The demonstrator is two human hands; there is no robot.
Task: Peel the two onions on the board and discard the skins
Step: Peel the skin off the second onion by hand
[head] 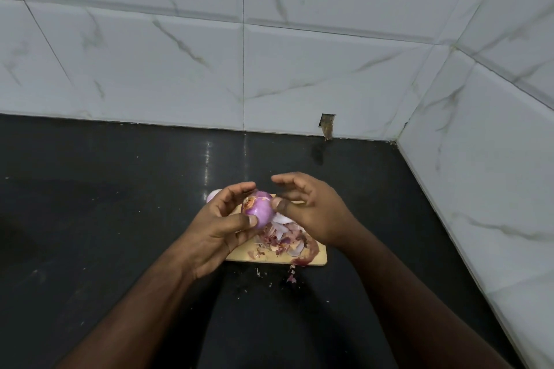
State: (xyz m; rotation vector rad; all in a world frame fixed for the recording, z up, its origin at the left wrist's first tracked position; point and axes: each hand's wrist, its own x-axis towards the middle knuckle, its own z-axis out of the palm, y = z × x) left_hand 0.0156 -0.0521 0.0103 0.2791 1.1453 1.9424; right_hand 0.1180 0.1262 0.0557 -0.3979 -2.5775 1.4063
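The red onion (258, 210) is held up over the far end of the wooden cutting board (317, 259), clear of its surface. Its outer surface shows glossy purple, with a patch of orange-brown papery skin near the end turned toward the left. The left hand (223, 223) grips it: the thumb presses the near side, and the curled fingers wrap round the far and left side. The right hand (311, 213) is at the onion's right side, thumb tip touching it, while the other fingers arch loosely above and are spread apart; whether the thumb and a finger pinch a bit of skin there cannot be made out.

A second onion (211, 196), pale purple, peeks out behind the left hand at the board's far left corner; only a small part shows, so how far it is peeled cannot be told.

The board holds a heap of onion skins (281, 240) beneath and just beside the hands: white, pink and dark red scraps, with a larger dark red piece at the near right corner. A few loose skin flakes (291, 277) lie off the board on the black countertop (105, 204), just in front of its near edge.

The countertop is glossy and meets white marble-patterned wall tiles (299, 69) at the back and on the right. A small broken notch (327, 126) marks the bottom edge of the back tiles.
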